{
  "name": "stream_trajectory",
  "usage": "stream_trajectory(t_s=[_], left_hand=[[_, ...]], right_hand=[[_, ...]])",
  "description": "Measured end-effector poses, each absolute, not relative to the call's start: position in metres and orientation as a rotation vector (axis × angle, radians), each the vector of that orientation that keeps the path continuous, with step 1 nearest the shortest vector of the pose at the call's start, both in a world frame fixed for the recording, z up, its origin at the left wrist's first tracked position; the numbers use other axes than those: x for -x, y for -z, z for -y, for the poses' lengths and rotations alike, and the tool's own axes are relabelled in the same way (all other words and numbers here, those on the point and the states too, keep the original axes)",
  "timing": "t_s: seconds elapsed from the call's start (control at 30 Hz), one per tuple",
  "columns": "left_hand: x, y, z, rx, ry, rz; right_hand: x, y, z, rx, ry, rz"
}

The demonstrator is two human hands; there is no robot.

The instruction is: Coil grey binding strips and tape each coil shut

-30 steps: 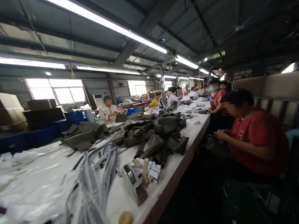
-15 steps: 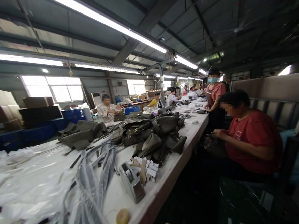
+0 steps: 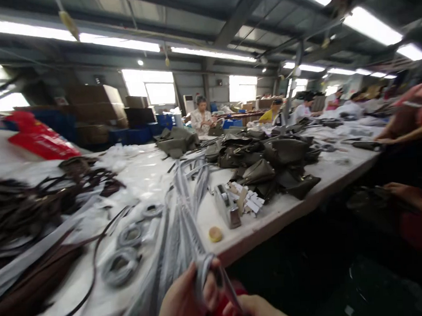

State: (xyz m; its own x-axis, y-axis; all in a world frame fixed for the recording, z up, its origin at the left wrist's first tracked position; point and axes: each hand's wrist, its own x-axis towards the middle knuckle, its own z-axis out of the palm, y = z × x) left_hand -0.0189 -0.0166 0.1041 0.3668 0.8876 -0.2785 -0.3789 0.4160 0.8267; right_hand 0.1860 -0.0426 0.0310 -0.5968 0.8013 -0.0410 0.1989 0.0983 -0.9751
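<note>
Left fingers [image 3: 187, 277] and right fingers [image 3: 230, 308] hold a looped grey strap [image 3: 200, 277]

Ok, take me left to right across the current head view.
Red plastic bag → nearest gray coil → left hand holding a looped gray strip → tape dispenser → white card scraps → a co-worker's hand at lower right.

Through the head camera, I see that the left grip [image 3: 180, 298] is a bare human hand with rounded fingers and a thumb. The right grip [image 3: 255, 310] is a bare hand too, uncovered as far as I can see it. Low in my view shows bright red clothing [image 3: 221, 314], too blurred for me to tell its cut.
</note>
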Motion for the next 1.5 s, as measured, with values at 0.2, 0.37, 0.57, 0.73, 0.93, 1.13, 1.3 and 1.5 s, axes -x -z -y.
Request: stream_trajectory(t_s=[0.2, 0.37, 0.57, 0.73, 0.93, 1.13, 1.3, 1.5], left_hand=[[0.029, -0.091, -0.008, -1.447, -1.376, -1.217], [0.021, -0.056, 0.007, -2.349, -0.592, -1.370], [0.008, -0.056, 0.026, -1.889, -0.470, -1.082], [0.013, -0.062, 0.023, -1.000, -0.550, -0.701], [0.032, -0.069, 0.004, -0.567, -0.722, -0.560], [0.058, -0.095, -0.012, -0.390, -1.023, -0.439], [0.056, -0.093, -0.029, -0.722, -1.543, -0.731], [0.034, -0.052, -0.011, -1.857, -1.053, -1.520]], right_hand=[[-0.207, -0.021, 0.057, 0.804, -2.154, 1.836], [-0.253, -0.021, 0.049, 0.810, -1.965, 1.358], [-0.268, -0.018, 0.005, 1.275, -1.415, 1.517], [-0.245, -0.004, 0.008, 1.241, -1.297, 1.836], [-0.231, 0.006, 0.017, 1.264, -1.224, 1.935], [-0.238, 0.018, 0.009, 1.385, -1.137, 1.948], [-0.203, -0.011, 0.041, 1.143, -1.791, 2.029], [-0.217, -0.051, 0.049, 0.872, -1.994, 1.417]])
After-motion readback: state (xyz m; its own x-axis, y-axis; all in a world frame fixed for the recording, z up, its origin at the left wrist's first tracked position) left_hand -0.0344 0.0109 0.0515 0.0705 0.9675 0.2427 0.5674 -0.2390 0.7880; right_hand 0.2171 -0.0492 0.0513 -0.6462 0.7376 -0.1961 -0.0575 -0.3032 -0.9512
